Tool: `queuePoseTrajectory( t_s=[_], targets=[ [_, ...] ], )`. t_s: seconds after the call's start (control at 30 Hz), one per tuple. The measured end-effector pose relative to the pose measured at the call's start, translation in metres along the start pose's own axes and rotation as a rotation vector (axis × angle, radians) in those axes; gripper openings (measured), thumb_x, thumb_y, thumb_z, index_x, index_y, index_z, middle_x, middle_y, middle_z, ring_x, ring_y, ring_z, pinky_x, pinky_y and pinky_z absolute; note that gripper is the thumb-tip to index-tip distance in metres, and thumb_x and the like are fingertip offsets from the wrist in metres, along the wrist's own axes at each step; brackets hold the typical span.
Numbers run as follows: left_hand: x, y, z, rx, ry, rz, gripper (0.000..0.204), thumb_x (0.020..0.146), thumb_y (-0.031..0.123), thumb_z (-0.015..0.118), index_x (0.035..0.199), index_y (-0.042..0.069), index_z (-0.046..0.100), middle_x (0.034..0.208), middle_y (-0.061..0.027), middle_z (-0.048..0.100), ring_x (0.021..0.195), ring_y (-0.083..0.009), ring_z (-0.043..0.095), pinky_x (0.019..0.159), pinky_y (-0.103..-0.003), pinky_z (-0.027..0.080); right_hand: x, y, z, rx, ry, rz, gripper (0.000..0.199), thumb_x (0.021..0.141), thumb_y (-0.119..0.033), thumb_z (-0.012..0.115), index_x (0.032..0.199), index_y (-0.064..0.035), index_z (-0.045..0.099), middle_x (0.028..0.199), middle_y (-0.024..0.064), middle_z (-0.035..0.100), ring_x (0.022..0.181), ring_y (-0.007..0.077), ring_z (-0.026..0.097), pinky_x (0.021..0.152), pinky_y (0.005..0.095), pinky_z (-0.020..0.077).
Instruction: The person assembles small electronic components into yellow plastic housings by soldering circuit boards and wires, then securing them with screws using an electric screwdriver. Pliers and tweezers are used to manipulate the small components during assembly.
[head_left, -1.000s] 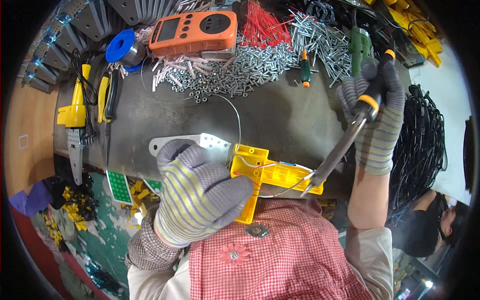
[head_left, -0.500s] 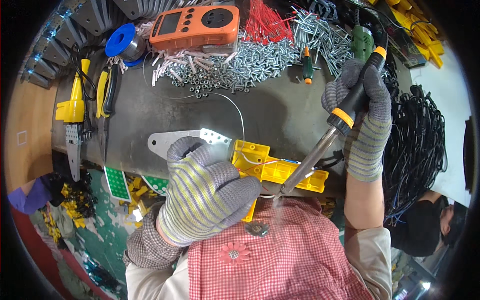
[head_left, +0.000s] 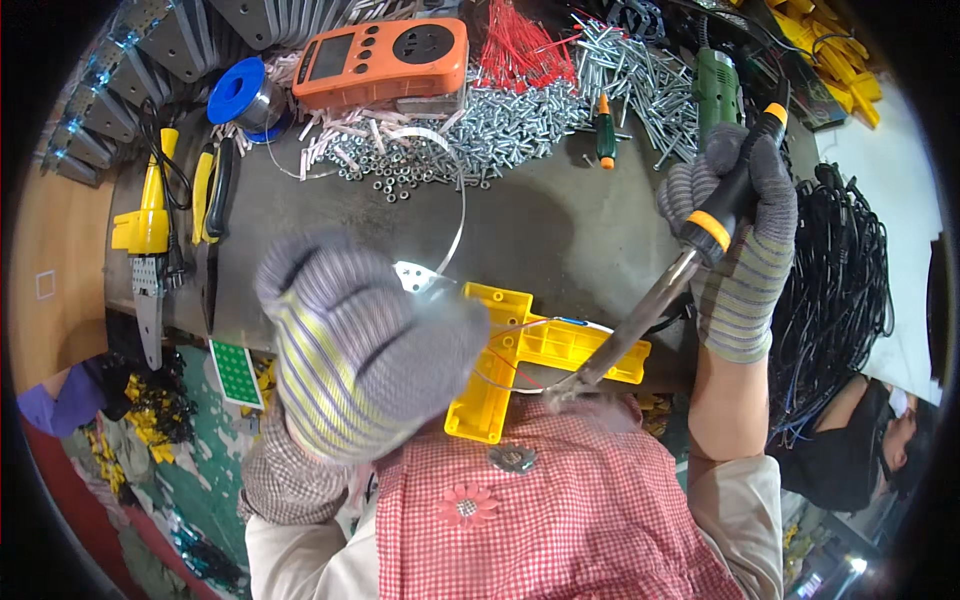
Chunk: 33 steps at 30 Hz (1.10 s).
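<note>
My right hand (head_left: 745, 225), in a grey striped glove, is closed round the black and orange handle of a soldering iron (head_left: 640, 320). The iron slants down to the left, its blurred tip by thin wires at the front edge. Beside it lies a yellow T-shaped plastic housing (head_left: 500, 340), with red, white and blue wires (head_left: 520, 375) across it. My left hand (head_left: 365, 345), also gloved, is raised left of the housing and smeared by motion; its fingertips are unclear. A loop of solder wire (head_left: 462, 205) runs down toward it. Behind that hand, a perforated metal plate (head_left: 412, 276) is mostly hidden.
At the back are a solder spool (head_left: 238, 92), an orange meter (head_left: 385, 60), heaped screws (head_left: 530, 125), red parts (head_left: 520, 50) and a small screwdriver (head_left: 605, 135). Pliers (head_left: 213, 195) and another yellow-handled assembly (head_left: 148, 230) lie left. Bundled black cables (head_left: 835, 290) stand right.
My left hand has moved left and up, away from the housing, uncovering its lower arm. The solder loop has swung back. My right hand has shifted slightly right with the iron.
</note>
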<state>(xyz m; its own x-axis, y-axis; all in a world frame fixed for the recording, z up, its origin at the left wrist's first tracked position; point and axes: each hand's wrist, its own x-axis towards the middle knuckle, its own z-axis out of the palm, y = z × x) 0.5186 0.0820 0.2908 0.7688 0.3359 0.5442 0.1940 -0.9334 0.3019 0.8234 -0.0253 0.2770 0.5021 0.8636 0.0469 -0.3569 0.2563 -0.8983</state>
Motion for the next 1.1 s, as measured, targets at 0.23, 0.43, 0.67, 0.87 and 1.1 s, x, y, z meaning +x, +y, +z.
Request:
queuePoseTrajectory(
  t_s=[0.23, 0.43, 0.67, 0.87, 1.1],
  targets=[
    [0.025, -0.058, 0.061, 0.064, 0.043, -0.041, 0.023, 0.077, 0.011, 0.085, 0.096, 0.012, 0.073, 0.096, -0.0085, 0.064, 0.097, -0.0335, 0.063, 0.100, -0.050, 0.046, 0.007, -0.023, 0.008, 0.091, 0.408, -0.306, 0.030, 0.105, -0.024, 0.068, 0.123, -0.0010, 0.067, 0.109, 0.0061, 0.071, 0.087, 0.0141, 0.067, 0.084, 0.0301, 0.0581],
    [0.021, -0.057, 0.061, 0.012, -0.058, -0.139, 0.024, 0.081, 0.013, 0.083, 0.102, 0.018, 0.072, 0.097, -0.0048, 0.067, 0.102, -0.0314, 0.064, 0.106, -0.054, 0.043, 0.073, -0.016, 0.001, -0.785, 0.206, -0.576, 0.028, 0.103, -0.009, 0.068, 0.129, 0.0000, 0.074, 0.106, 0.0059, 0.078, 0.095, 0.0111, 0.071, 0.089, 0.0263, 0.0558],
    [0.029, -0.056, 0.061, 0.006, -0.011, -0.134, 0.015, 0.082, 0.010, 0.083, 0.093, 0.015, 0.075, 0.089, -0.0023, 0.069, 0.094, -0.0281, 0.065, 0.103, -0.048, 0.042, 0.162, 0.012, -0.008, -1.164, 0.126, -0.623, 0.044, 0.095, -0.017, 0.082, 0.136, -0.0068, 0.070, 0.110, 0.0135, 0.079, 0.099, 0.0187, 0.076, 0.091, 0.0319, 0.0594],
    [0.016, -0.047, 0.033, -0.028, 0.025, -0.206, 0.031, 0.078, 0.008, 0.082, 0.109, 0.014, 0.080, 0.108, -0.0052, 0.071, 0.107, -0.0297, 0.064, 0.095, -0.047, 0.049, 0.071, -0.014, -0.005, -1.567, 0.104, -0.533, 0.032, 0.088, -0.014, 0.082, 0.116, -0.0058, 0.071, 0.113, 0.0159, 0.075, 0.103, 0.0375, 0.073, 0.091, 0.0438, 0.0577],
    [0.018, -0.004, 0.024, -0.460, -0.121, -0.171, 0.020, 0.085, 0.013, 0.080, 0.104, 0.010, 0.077, 0.103, -0.0069, 0.075, 0.101, -0.0310, 0.071, 0.099, -0.047, 0.049, -0.070, -0.024, 0.011, -1.116, -0.515, -0.164, 0.014, 0.091, -0.010, 0.079, 0.100, -0.0034, 0.072, 0.128, 0.0190, 0.067, 0.103, 0.0246, 0.074, 0.086, 0.0330, 0.0583]
  ],
)
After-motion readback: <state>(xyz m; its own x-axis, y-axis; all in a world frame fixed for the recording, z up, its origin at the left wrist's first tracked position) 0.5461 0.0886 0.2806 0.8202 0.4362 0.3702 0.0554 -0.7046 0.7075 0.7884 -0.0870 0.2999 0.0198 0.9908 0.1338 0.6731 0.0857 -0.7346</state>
